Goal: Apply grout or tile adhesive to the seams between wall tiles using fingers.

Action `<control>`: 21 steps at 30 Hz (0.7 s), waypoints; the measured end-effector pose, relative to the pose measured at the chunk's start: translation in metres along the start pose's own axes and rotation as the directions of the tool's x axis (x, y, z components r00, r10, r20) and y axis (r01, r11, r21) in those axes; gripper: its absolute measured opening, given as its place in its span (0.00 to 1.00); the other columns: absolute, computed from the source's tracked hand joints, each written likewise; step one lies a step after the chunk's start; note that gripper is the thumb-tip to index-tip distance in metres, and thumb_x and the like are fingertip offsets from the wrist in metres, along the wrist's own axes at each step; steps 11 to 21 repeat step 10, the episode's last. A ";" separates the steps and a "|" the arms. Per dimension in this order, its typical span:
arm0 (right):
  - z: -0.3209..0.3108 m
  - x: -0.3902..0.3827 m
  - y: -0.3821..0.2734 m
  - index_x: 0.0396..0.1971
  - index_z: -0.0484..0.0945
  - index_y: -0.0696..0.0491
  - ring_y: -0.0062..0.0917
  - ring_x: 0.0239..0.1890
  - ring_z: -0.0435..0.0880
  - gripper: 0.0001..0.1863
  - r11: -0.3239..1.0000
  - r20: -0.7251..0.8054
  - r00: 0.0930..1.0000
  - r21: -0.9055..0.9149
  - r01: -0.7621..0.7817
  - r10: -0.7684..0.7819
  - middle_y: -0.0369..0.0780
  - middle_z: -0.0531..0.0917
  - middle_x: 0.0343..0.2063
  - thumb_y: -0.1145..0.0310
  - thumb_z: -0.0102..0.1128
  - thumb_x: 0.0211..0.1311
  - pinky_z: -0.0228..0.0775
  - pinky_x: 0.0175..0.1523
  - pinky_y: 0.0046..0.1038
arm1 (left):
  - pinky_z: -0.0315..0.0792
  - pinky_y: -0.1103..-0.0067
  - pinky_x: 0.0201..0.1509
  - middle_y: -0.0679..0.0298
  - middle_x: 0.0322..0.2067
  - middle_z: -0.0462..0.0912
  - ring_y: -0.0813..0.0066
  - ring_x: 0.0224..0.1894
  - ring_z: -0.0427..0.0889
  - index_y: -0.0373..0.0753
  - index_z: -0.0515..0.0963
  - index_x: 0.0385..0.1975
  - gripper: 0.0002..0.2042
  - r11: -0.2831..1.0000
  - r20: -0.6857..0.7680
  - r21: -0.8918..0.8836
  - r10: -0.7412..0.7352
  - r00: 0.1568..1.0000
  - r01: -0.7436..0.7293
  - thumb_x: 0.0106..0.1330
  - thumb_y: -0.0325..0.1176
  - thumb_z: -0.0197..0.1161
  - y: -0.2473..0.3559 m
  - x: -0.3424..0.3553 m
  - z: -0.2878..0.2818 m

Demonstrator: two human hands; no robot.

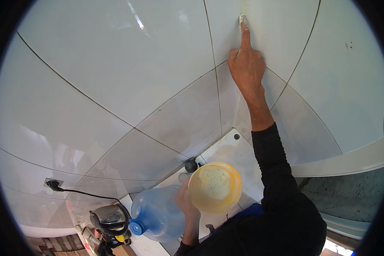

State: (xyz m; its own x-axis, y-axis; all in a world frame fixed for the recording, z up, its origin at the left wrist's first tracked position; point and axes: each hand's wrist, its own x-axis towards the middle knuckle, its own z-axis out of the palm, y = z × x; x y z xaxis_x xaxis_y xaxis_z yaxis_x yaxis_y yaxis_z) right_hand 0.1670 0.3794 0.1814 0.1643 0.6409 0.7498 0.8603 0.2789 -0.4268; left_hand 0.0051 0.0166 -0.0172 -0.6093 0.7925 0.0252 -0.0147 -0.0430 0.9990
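My right hand (247, 70) reaches up to the corner where two tiled walls meet. Its index finger is stretched out against the vertical joint, while the other fingers curl in with nothing visible in them. White paste (242, 18) coats the fingertip and sits on the joint there. Lower down, my left hand (186, 199) is closed on the side of a yellowish plastic bucket (235, 176). More pale paste (215, 182) lies inside the bucket. The left fingers are partly hidden by the bucket.
A large blue water bottle (155, 213) lies left of the bucket, near an electric kettle (110, 219). A black plug (53, 184) with its cord is in the wall socket. White tiled surface (228, 149) with a round hole meets the wall. Shelf edge curves along the right.
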 end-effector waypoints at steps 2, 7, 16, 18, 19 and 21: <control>0.002 -0.003 0.003 0.77 0.64 0.53 0.32 0.13 0.80 0.39 1.000 0.009 1.000 0.019 -0.012 0.012 0.40 0.78 0.11 0.77 0.57 0.62 0.77 0.25 0.36 | 0.79 0.74 0.52 0.57 0.45 0.90 0.72 0.47 0.86 0.25 0.83 0.57 0.31 1.000 0.006 -0.017 0.000 1.000 0.000 0.78 0.54 0.59 -0.002 0.000 -0.001; 0.005 -0.009 0.003 0.77 0.64 0.54 0.29 0.11 0.78 0.39 1.000 0.006 1.000 0.021 -0.005 0.005 0.38 0.76 0.10 0.77 0.57 0.62 0.75 0.23 0.35 | 0.79 0.72 0.54 0.55 0.47 0.90 0.70 0.49 0.87 0.24 0.83 0.58 0.32 1.000 -0.020 -0.007 -0.027 0.999 0.027 0.77 0.55 0.59 -0.015 -0.004 -0.009; 0.012 -0.012 0.010 0.77 0.64 0.53 0.28 0.11 0.77 0.39 1.000 -0.027 0.999 -0.001 0.024 -0.024 0.36 0.75 0.10 0.76 0.57 0.63 0.74 0.23 0.34 | 0.79 0.71 0.56 0.54 0.48 0.90 0.67 0.50 0.87 0.24 0.82 0.59 0.34 1.000 -0.018 0.005 -0.017 1.000 0.017 0.77 0.57 0.59 -0.024 -0.004 -0.012; 0.012 -0.012 0.010 0.77 0.64 0.53 0.28 0.11 0.77 0.39 1.000 -0.027 0.999 -0.001 0.024 -0.024 0.36 0.75 0.10 0.76 0.57 0.63 0.74 0.23 0.34 | 0.79 0.71 0.56 0.54 0.48 0.90 0.67 0.50 0.87 0.24 0.82 0.59 0.34 1.000 -0.018 0.005 -0.017 1.000 0.017 0.77 0.57 0.59 -0.024 -0.004 -0.012; 0.012 -0.012 0.010 0.77 0.64 0.53 0.28 0.11 0.77 0.39 1.000 -0.027 0.999 -0.001 0.024 -0.024 0.36 0.75 0.10 0.76 0.57 0.63 0.74 0.23 0.34 | 0.79 0.71 0.56 0.54 0.48 0.90 0.67 0.50 0.87 0.24 0.82 0.59 0.34 1.000 -0.018 0.005 -0.017 1.000 0.017 0.77 0.57 0.59 -0.024 -0.004 -0.012; 0.012 -0.012 0.010 0.77 0.64 0.53 0.28 0.11 0.77 0.39 1.000 -0.027 0.999 -0.001 0.024 -0.024 0.36 0.75 0.10 0.76 0.57 0.63 0.74 0.23 0.34 | 0.79 0.71 0.56 0.54 0.48 0.90 0.67 0.50 0.87 0.24 0.82 0.59 0.34 1.000 -0.018 0.005 -0.017 1.000 0.017 0.77 0.57 0.59 -0.024 -0.004 -0.012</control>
